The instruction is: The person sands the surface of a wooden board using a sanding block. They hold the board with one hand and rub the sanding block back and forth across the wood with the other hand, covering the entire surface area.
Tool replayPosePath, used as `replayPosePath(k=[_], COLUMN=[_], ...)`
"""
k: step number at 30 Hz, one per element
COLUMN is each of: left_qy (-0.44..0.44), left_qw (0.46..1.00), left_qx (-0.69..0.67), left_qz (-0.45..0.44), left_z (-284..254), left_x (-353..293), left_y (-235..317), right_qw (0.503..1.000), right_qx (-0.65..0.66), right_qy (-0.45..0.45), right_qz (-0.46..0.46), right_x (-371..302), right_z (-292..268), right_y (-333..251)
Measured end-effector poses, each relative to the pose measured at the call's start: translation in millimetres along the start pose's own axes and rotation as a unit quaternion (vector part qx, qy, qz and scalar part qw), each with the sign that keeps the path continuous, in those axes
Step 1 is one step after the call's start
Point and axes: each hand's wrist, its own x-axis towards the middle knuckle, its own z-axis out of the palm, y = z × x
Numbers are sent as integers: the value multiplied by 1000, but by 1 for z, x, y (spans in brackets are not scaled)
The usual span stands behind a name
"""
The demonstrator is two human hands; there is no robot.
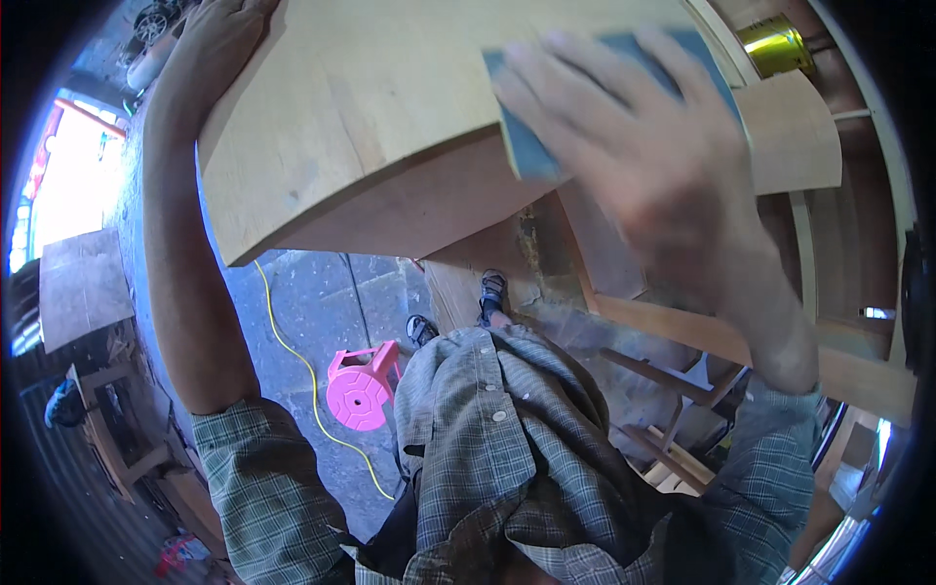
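Note:
A pale wooden panel (361, 88) with a curved front edge lies in front of me at the top of the view. My right hand (624, 127), blurred by motion, is spread over a blue-grey sheet of sandpaper (531, 146) and presses it on the panel's right part. The thumb is hidden. At the panel's far left edge rests my left hand (229, 29), partly cut off by the top of the view. Its visible fingers look stretched out, with nothing seen in them.
A pink plastic stool (359, 395) stands on the grey floor, beside a yellow cable (310, 366). Wooden framework (682, 331) and a curved board (790, 136) are at the right, below a shiny yellow can (777, 46). Boards (86, 288) and scrap wood lean at the left.

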Motion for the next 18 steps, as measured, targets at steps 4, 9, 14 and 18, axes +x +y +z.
replayPosePath(k=[4, 9, 14, 18], left_qy=[-6, -4, -19, -14], left_qw=[998, 994, 988, 968], left_qx=[29, 69, 82, 184], left_qz=[59, 86, 128, 170], left_z=[22, 23, 20, 8], left_x=[17, 12, 28, 13], left_y=[-2, -14, -10, -37], right_qw=[999, 1000, 996, 995], right_qx=[22, -11, 70, 73], right_qy=[-6, -13, 40, 73], right_qz=[30, -3, -25, -12], right_x=[-2, -1, 6, 2], right_z=[11, 6, 26, 16], right_y=[14, 0, 31, 6])
